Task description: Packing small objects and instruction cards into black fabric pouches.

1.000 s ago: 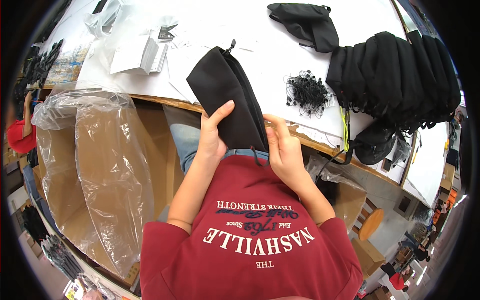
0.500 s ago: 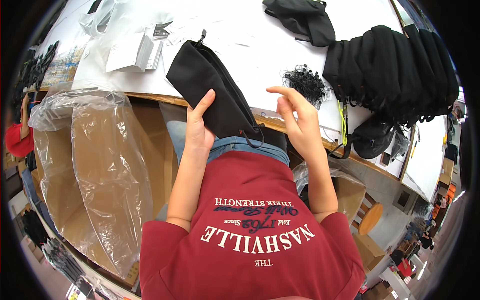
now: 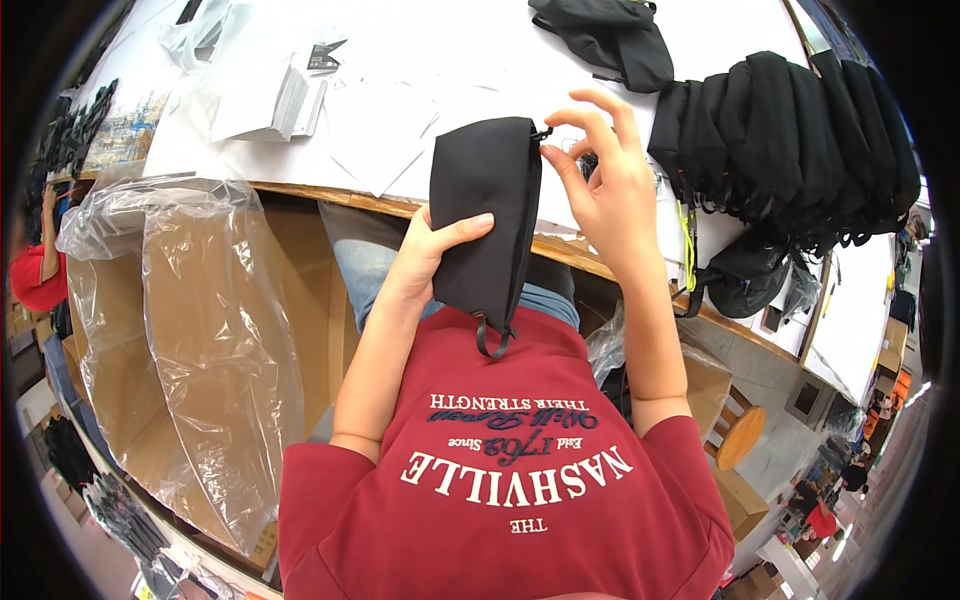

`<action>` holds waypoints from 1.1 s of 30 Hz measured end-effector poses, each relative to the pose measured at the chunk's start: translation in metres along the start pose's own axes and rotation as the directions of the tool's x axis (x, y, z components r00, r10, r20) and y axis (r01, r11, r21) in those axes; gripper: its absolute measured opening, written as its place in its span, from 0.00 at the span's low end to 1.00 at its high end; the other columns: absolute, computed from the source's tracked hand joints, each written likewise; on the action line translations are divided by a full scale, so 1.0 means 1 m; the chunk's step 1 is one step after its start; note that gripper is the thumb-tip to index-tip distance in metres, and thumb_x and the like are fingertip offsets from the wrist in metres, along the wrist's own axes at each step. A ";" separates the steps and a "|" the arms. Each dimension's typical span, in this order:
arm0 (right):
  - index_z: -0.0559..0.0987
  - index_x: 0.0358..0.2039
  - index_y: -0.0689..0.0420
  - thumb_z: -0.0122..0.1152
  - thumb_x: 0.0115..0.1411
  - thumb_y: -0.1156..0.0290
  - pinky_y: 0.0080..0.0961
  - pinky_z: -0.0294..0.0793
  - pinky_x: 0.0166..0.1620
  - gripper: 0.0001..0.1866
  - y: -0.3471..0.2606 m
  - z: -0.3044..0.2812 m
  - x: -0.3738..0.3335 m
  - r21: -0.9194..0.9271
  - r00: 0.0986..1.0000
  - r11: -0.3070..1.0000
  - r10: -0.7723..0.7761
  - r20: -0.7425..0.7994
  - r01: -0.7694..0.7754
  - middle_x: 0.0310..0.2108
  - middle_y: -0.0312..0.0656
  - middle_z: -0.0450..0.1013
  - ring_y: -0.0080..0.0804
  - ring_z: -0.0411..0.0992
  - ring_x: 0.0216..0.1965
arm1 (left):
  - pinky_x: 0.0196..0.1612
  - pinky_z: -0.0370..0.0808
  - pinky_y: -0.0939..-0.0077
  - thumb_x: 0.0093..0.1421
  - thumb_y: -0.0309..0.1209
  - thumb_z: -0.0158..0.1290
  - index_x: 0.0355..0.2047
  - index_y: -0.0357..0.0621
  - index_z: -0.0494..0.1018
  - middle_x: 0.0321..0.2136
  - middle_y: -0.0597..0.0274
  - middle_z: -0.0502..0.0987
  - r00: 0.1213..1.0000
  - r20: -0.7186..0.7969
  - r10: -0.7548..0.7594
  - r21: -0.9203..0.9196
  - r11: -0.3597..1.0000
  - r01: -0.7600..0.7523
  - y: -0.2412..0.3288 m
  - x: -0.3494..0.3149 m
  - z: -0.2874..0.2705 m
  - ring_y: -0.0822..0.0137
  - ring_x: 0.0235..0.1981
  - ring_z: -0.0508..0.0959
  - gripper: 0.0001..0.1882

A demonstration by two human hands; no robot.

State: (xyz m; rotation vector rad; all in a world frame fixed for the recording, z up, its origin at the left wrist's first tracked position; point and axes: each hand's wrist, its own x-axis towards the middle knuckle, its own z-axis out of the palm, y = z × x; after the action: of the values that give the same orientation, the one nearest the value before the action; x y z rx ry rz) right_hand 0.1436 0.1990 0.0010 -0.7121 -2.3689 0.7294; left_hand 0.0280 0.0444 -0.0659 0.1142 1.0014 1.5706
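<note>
A black zippered pouch [image 3: 475, 190] stands nearly upright in front of me, over the table's front edge. My left hand [image 3: 425, 255] is closed on its left side, thumb lying across the face and the other fingers hidden behind. The zipper runs down the right side. At its upper end a small black zipper pull [image 3: 542, 133] sticks out, and the thumb and fingertips of my right hand [image 3: 610, 180] are right at it, apart from one another. A short black loop [image 3: 490, 338] hangs from the pouch's lower end.
Black pouches stand in a packed row [image 3: 780, 150] at the right, with another black item [image 3: 610, 40] behind. A heap of black cords shows partly behind my right hand. White cards [image 3: 270, 105] lie on the table's left. Below left is a plastic-lined cardboard box [image 3: 190, 350].
The pouch has moved right and turned more upright, in my left hand. My right hand has risen and its fingertips have come to the zipper pull.
</note>
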 end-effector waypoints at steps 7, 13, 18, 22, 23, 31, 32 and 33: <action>0.74 0.34 0.54 0.61 0.55 0.73 0.27 0.73 0.29 0.06 0.026 0.001 -0.011 -0.081 0.952 0.951 -0.291 0.096 0.299 0.38 0.34 0.73 0.31 0.74 0.28 | 0.36 0.78 0.78 0.52 0.29 0.62 0.43 0.35 0.72 0.33 0.58 0.78 0.998 -0.049 -0.027 -0.055 0.998 0.025 -0.011 0.009 -0.002 0.71 0.32 0.80 0.19; 0.72 0.39 0.56 0.62 0.56 0.72 0.24 0.71 0.27 0.11 0.020 -0.002 -0.018 0.052 0.994 0.998 0.025 0.105 -0.030 0.34 0.38 0.74 0.30 0.74 0.24 | 0.35 0.78 0.79 0.52 0.29 0.61 0.43 0.35 0.72 0.33 0.58 0.78 0.998 -0.036 -0.059 -0.039 0.998 0.058 -0.011 0.013 -0.002 0.71 0.31 0.80 0.19; 0.74 0.37 0.57 0.62 0.57 0.71 0.27 0.72 0.29 0.10 0.030 0.008 -0.020 0.067 0.991 0.998 0.007 0.132 -0.016 0.27 0.41 0.73 0.32 0.73 0.24 | 0.34 0.78 0.79 0.52 0.28 0.61 0.42 0.34 0.72 0.32 0.58 0.79 0.999 -0.025 -0.042 0.000 0.999 0.042 -0.011 0.011 0.002 0.71 0.31 0.80 0.18; 0.75 0.36 0.57 0.64 0.55 0.72 0.26 0.71 0.30 0.10 0.029 0.008 -0.020 0.029 0.997 1.000 -0.010 0.082 0.007 0.24 0.40 0.71 0.31 0.72 0.25 | 0.33 0.77 0.79 0.51 0.28 0.62 0.41 0.34 0.73 0.32 0.58 0.79 0.999 -0.029 -0.033 0.044 0.998 0.034 -0.010 0.011 0.002 0.71 0.30 0.80 0.18; 0.75 0.36 0.57 0.64 0.55 0.72 0.26 0.71 0.30 0.10 0.029 0.007 -0.020 0.029 0.996 1.000 -0.011 0.084 0.008 0.24 0.40 0.71 0.31 0.72 0.25 | 0.33 0.77 0.80 0.51 0.29 0.62 0.41 0.34 0.74 0.32 0.58 0.79 0.999 -0.024 -0.041 0.056 0.998 0.043 -0.009 0.011 0.003 0.71 0.30 0.80 0.18; 0.79 0.31 0.54 0.64 0.53 0.74 0.26 0.69 0.25 0.05 0.028 0.004 -0.023 -0.066 0.997 0.995 -0.076 0.005 0.076 0.20 0.36 0.69 0.30 0.69 0.19 | 0.34 0.78 0.80 0.52 0.28 0.62 0.41 0.34 0.74 0.32 0.58 0.79 0.997 0.004 -0.083 0.034 0.996 0.083 -0.014 0.011 -0.001 0.71 0.30 0.80 0.17; 0.79 0.31 0.54 0.64 0.53 0.74 0.26 0.69 0.25 0.05 0.028 0.004 -0.023 -0.065 0.996 0.994 -0.083 0.013 0.083 0.20 0.36 0.69 0.30 0.69 0.19 | 0.35 0.78 0.80 0.53 0.28 0.61 0.41 0.35 0.74 0.32 0.59 0.79 0.995 -0.005 -0.104 -0.060 0.993 0.103 -0.017 0.012 0.001 0.71 0.30 0.80 0.16; 0.79 0.30 0.54 0.64 0.52 0.74 0.26 0.68 0.24 0.04 0.026 0.003 -0.025 -0.055 0.984 0.983 -0.171 0.055 0.174 0.20 0.36 0.69 0.31 0.69 0.19 | 0.35 0.78 0.79 0.54 0.28 0.60 0.41 0.36 0.74 0.32 0.59 0.80 0.992 -0.013 -0.124 -0.156 0.980 0.121 -0.019 0.012 0.002 0.71 0.31 0.80 0.15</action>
State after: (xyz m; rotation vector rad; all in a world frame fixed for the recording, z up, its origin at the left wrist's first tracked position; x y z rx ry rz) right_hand 0.1675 0.2013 -0.0261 -0.5093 -2.4703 0.6112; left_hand 0.0399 0.0545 -0.0825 -0.0716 0.8836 1.5327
